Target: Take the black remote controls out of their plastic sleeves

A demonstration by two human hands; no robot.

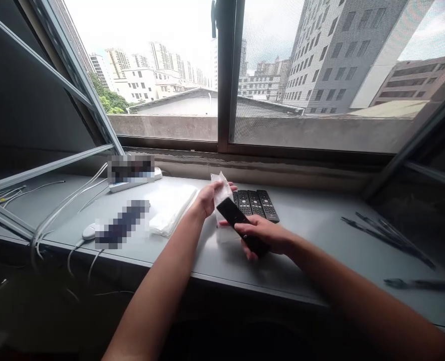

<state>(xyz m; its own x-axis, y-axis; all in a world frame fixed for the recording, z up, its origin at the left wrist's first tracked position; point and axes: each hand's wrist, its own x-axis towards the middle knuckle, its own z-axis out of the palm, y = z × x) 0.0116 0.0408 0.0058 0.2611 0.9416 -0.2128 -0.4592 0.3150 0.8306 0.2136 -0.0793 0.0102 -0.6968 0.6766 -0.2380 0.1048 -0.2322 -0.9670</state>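
Note:
My right hand (264, 234) is wrapped round a black remote control (238, 220), its far end pointing up and left. That end sits at the mouth of a clear plastic bag (220, 193), which my left hand (208, 196) pinches by its side. Both hands are over the grey table (312, 235) by the window. Just behind them lie three more black remotes (256, 204) side by side, flat on the table.
A stack of clear plastic bags (172, 210) lies left of my hands. Further left are a blurred dark object (121, 224), a white power strip (134, 181) and white cables (56, 213). Dark thin strips (388, 233) lie at the right. A window (282, 75) faces buildings.

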